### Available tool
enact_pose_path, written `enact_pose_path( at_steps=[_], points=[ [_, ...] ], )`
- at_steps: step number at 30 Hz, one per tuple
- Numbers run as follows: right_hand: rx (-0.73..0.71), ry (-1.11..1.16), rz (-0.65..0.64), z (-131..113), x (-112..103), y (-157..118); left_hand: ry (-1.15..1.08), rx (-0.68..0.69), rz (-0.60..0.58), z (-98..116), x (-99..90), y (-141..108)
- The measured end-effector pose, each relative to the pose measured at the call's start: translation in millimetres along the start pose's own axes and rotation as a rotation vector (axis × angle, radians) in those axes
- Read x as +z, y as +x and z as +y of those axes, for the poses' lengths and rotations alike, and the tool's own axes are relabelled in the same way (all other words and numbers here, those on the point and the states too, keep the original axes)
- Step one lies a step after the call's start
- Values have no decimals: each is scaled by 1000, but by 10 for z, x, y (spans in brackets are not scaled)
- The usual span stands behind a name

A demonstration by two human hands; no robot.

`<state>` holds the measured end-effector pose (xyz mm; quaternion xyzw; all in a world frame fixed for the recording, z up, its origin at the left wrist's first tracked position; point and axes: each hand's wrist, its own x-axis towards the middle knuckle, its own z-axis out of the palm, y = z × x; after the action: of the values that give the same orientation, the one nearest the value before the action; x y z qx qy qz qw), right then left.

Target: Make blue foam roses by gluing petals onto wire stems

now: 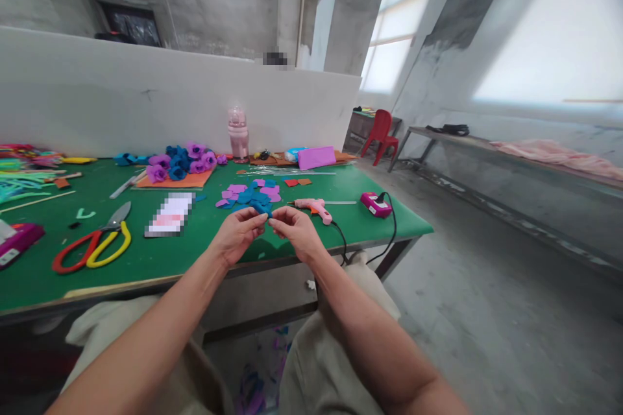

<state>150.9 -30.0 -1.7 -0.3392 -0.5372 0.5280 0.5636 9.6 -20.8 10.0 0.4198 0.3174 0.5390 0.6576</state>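
Note:
Between my two hands, just above the front part of the green table, is a small piece of blue crepe paper [261, 206]. My left hand [239, 231] pinches it from the left with thumb and fingers. From the other side my right hand [294, 228] pinches its right end, fingertips almost touching the left ones. Behind my hands lies a loose heap of cut purple and blue paper pieces [237, 189]. A pink hot glue gun [314, 206] with a clear glue stick rests on the table right of my right hand.
Left on the green table [204, 253] lie red-and-yellow-handled scissors [104, 237] and a blurred-out phone-like rectangle [170, 214]. Paper flowers [178, 163] and a pink bottle [238, 136] stand near the white partition [170, 84]. A magenta power socket [376, 205] trails a black cord over the front edge.

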Motion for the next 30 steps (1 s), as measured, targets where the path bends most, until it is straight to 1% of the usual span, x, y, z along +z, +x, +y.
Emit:
enact_pose_path(
  at_steps=[5, 9, 14, 17, 21, 25, 30],
  points=[
    [39, 24, 5, -23, 12, -15, 18, 12, 22, 7, 7, -5],
    [49, 10, 51, -20, 33, -9, 21, 19, 38, -6, 15, -4],
    [79, 37, 74, -2, 32, 8, 14, -10, 2, -17, 15, -9],
    [87, 66, 81, 4, 38, 9, 7, -7, 20, -24, 16, -9],
    [62, 82, 92, 18, 66, 6, -25, 15, 58, -42, 30, 2],
    [25, 95, 63, 25, 89, -3, -45, 32, 47, -47, 47, 10],
    [-61, -3, 57, 9, 107, -33, -53, 45, 60, -37, 47, 6]
  ],
)
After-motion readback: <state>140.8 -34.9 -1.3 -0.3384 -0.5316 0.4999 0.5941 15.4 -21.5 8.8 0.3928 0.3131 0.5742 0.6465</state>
